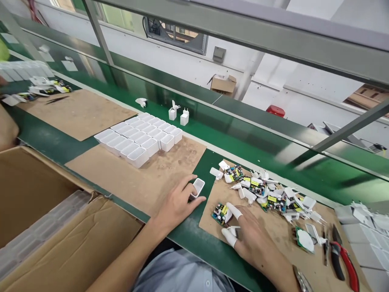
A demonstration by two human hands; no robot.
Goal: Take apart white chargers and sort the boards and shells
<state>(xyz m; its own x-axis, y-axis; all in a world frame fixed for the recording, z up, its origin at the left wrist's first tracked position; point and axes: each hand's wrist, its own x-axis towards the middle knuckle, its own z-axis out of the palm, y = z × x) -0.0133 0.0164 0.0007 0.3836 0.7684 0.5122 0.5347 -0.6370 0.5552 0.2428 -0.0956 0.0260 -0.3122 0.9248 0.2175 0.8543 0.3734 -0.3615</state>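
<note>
My left hand [178, 198] is closed around a small white plastic case [199, 185] at the gap between two brown boards, its open side facing up. Two fingers of my right hand [255, 233] wear white finger cots. They grip a small circuit board [219, 214] with yellow and dark components; a white plastic piece beside it is partly hidden by the fingers. Just beyond my right hand lies a pile of circuit boards with white plug parts [273, 198]. Farther left, rows of empty white cases [138, 138] stand on the other brown board [121, 174].
Red-and-black cutters [342, 257] and tweezers [325, 245] lie at the right, near a separate circuit board [304, 239]. White cases [364, 239] are stacked at the far right edge. A cardboard box [69, 243] stands at the lower left. Two assembled plugs [184, 117] stand at the back.
</note>
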